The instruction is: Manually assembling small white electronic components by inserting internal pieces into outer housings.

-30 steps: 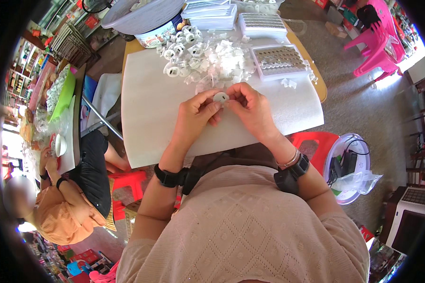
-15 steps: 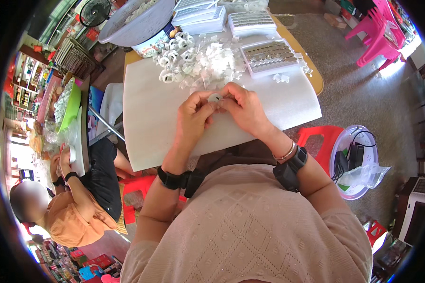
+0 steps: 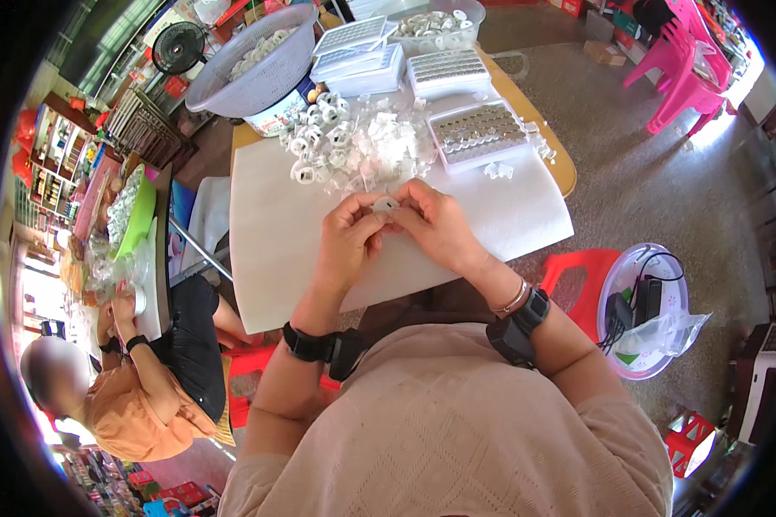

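Between my two hands is a small round white plastic part [image 3: 384, 205] with a dark slot in it. My left hand [image 3: 350, 234] pinches its left side, thumb and forefinger pressed together. From the other side my right hand [image 3: 437, 226] grips it with thumb and fingers. Both hands are above the white sheet [image 3: 276, 241] on the table. Just beyond them lies a heap of small clear plastic pieces [image 3: 388, 146], with white ring-shaped parts [image 3: 315, 138] at its left. A white tray [image 3: 481, 136] with rows of small round metallic pieces is to the right of the heap.
Farther back are stacked white trays [image 3: 362, 65], another filled tray [image 3: 448, 73], a grey basket [image 3: 207, 89] and a clear tub [image 3: 467, 33]. At left a person in an orange top [image 3: 147, 414] sits working. A red stool [image 3: 569, 276] holds a basin [image 3: 612, 366] at right.
The view has shifted, so the table contents sit a little differently in the picture. Both hands keep their hold on the round white part, which is now tilted flatter.
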Action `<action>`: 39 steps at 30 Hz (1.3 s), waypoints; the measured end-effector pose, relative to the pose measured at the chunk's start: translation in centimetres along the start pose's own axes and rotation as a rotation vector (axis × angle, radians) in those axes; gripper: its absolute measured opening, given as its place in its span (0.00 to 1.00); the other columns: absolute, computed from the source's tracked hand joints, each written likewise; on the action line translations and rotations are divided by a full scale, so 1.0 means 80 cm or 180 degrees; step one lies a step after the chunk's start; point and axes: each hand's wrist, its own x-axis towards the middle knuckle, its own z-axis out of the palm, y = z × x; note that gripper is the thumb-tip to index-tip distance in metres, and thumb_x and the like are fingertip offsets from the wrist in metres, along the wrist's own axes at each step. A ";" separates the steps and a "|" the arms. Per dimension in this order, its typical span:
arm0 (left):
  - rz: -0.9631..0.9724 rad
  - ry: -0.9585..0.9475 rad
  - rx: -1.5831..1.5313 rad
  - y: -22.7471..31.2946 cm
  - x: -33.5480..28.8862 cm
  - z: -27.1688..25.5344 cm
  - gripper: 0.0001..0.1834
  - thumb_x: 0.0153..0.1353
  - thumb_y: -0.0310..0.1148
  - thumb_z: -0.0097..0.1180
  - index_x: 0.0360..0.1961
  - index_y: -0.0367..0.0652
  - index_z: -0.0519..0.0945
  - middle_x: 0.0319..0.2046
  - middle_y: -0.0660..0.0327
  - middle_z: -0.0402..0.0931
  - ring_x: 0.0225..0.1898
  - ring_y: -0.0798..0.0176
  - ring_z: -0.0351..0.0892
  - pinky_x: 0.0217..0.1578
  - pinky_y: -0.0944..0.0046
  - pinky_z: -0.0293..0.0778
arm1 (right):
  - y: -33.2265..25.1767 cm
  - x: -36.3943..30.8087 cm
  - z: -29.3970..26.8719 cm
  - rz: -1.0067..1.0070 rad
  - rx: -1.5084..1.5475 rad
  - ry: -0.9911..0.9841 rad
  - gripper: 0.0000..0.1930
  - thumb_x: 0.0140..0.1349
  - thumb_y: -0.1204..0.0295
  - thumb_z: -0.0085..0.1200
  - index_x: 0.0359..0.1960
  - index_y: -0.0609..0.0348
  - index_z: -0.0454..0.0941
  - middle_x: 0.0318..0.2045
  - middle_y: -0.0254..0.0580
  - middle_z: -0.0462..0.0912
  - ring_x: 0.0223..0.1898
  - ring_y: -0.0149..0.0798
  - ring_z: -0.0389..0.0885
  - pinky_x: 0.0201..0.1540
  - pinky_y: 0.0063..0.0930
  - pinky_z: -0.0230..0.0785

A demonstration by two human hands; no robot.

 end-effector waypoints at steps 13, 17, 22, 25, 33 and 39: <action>0.0269 0.0040 0.0315 -0.005 -0.004 0.005 0.11 0.57 0.23 0.52 0.41 0.37 0.77 0.24 0.62 0.75 0.16 0.77 0.66 0.14 0.77 0.60 | 0.015 0.002 0.004 -0.0235 -0.0178 0.0071 0.05 0.56 0.81 0.50 0.34 0.63 0.70 0.25 0.40 0.78 0.25 0.30 0.76 0.28 0.24 0.67; -0.0047 0.0021 -0.0101 -0.001 -0.004 0.005 0.11 0.56 0.23 0.51 0.41 0.36 0.77 0.23 0.61 0.76 0.14 0.79 0.62 0.13 0.77 0.56 | 0.007 0.003 -0.002 0.0149 0.0175 -0.0115 0.03 0.56 0.80 0.48 0.32 0.63 0.69 0.22 0.40 0.77 0.23 0.30 0.76 0.27 0.25 0.68; 0.0125 0.0108 0.0034 -0.005 -0.003 0.014 0.11 0.56 0.23 0.51 0.42 0.35 0.76 0.23 0.61 0.76 0.14 0.79 0.62 0.13 0.78 0.56 | 0.008 0.003 -0.003 0.0124 0.0253 -0.0045 0.02 0.56 0.80 0.48 0.31 0.64 0.70 0.21 0.43 0.77 0.22 0.32 0.77 0.26 0.27 0.69; 0.0248 0.0142 0.0160 0.000 -0.003 0.019 0.12 0.57 0.24 0.51 0.43 0.36 0.76 0.23 0.61 0.75 0.15 0.78 0.63 0.15 0.78 0.57 | 0.006 0.004 -0.004 0.0175 0.0201 0.0067 0.03 0.56 0.79 0.49 0.32 0.64 0.70 0.21 0.42 0.78 0.22 0.30 0.77 0.26 0.26 0.68; -0.0139 0.0094 -0.0204 0.017 -0.004 0.017 0.12 0.61 0.27 0.52 0.46 0.35 0.75 0.25 0.61 0.76 0.18 0.74 0.71 0.16 0.75 0.64 | -0.002 0.007 -0.016 0.0418 0.0768 -0.0123 0.06 0.63 0.72 0.48 0.34 0.63 0.72 0.21 0.36 0.77 0.22 0.27 0.75 0.26 0.23 0.67; 0.0004 0.0254 0.0775 0.053 0.029 0.001 0.12 0.62 0.31 0.51 0.44 0.35 0.75 0.26 0.60 0.76 0.19 0.72 0.72 0.18 0.73 0.68 | 0.006 0.001 -0.018 0.0661 0.0993 0.0050 0.07 0.65 0.71 0.47 0.39 0.62 0.72 0.19 0.33 0.75 0.21 0.25 0.72 0.24 0.20 0.65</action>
